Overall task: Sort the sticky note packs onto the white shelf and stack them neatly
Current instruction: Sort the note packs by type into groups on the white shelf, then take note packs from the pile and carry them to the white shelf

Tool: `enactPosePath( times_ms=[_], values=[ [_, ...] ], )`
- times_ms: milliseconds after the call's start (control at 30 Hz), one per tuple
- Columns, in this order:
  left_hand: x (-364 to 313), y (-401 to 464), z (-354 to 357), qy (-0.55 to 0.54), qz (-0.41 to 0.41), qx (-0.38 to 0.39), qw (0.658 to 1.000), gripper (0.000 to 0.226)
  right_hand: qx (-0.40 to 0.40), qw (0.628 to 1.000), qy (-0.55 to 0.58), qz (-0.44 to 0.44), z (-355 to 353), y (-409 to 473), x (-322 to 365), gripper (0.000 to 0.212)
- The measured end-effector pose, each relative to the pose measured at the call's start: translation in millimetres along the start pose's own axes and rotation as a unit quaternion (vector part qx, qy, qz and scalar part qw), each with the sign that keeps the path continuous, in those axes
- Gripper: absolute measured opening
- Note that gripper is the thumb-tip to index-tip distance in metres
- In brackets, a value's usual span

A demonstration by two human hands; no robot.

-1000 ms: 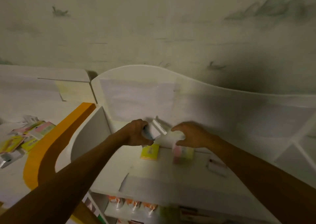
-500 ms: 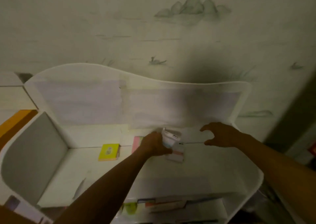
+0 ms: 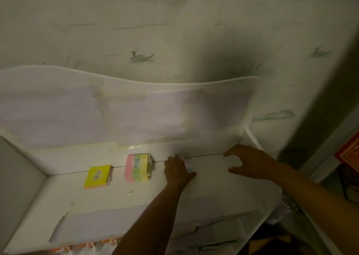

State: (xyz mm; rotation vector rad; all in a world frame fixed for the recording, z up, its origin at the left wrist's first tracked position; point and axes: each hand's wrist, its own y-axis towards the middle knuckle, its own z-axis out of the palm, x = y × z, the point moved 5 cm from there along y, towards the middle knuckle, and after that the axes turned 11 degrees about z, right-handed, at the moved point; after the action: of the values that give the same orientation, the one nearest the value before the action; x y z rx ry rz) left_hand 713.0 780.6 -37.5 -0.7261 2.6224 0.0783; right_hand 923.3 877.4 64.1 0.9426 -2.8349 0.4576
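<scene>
On the white shelf a yellow sticky note pack lies at the left and a pink, green and yellow striped stack lies to its right. My left hand grips a white pack at the shelf's back edge, just right of the striped stack; most of that pack is hidden behind my fingers. My right hand hovers over the shelf further right, fingers spread and curved, holding nothing.
The shelf has a wavy white back panel and a side wall at the left. Lower shelves with more packs show under the front edge. A red object sits at the far right.
The view has swung right along the shelf. My left hand carried the white pack right and lowered it to the shelf's back edge. The right hand moved right, away from the striped stack.
</scene>
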Motion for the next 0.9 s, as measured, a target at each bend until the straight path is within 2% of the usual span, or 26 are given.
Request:
enactPosePath(
  times_ms=[100,367,567,733,900],
  values=[
    [1.2,2.9,1.4,0.000,0.000,-0.005,1.000,0.100,-0.005,1.000,0.002,0.002,1.5,-1.1,-8.8,0.058],
    [0.9,6.3,-16.5,0.060,-0.002,0.043,0.997,0.113,0.001,1.000,-0.002,0.006,-17.1,1.5,-6.2,0.058],
    [-3.3,0.9,-87.8,0.092,0.109,0.095,0.985,0.097,0.012,0.999,-0.026,-0.029,-42.1,7.5,40.9,0.065],
    [4.6,-21.6,-163.0,0.195,0.188,0.040,0.962,0.089,-0.005,0.996,-0.032,-0.077,-61.5,13.7,100.6,0.071],
    [47.9,-54.8,-224.0,0.220,0.161,-0.018,0.962,0.085,-0.027,0.986,-0.034,-0.163,-71.1,8.6,173.5,0.067]
  ],
)
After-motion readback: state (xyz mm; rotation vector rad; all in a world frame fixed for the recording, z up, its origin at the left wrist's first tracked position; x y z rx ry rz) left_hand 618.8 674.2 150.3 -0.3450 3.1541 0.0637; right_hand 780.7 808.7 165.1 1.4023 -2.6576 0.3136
